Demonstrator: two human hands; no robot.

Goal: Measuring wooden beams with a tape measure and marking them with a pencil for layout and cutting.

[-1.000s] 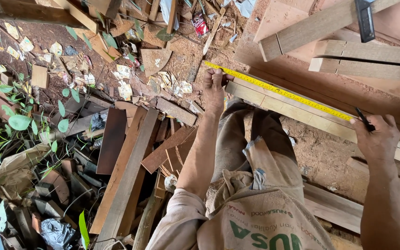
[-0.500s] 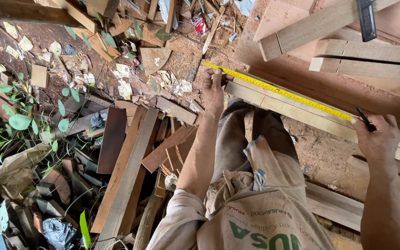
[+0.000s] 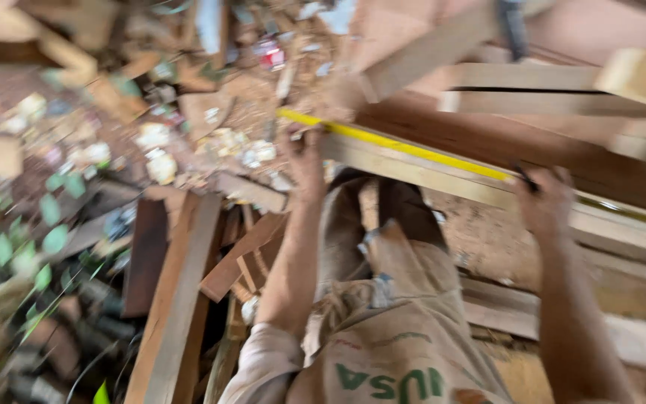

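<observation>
Measuring tape stretched along a pale plank, held at both ends by my hands.

My left hand (image 3: 304,153) pins the yellow tape measure (image 3: 394,142) near its free end, fingers closed on it; my right hand (image 3: 543,200) holds the other end, gripping a dark pencil (image 3: 526,178) against the plank (image 3: 428,176). The tape's long axis runs from upper left to lower right between my hands, on the bench edge. Motion blur hides finer finger detail.
</observation>
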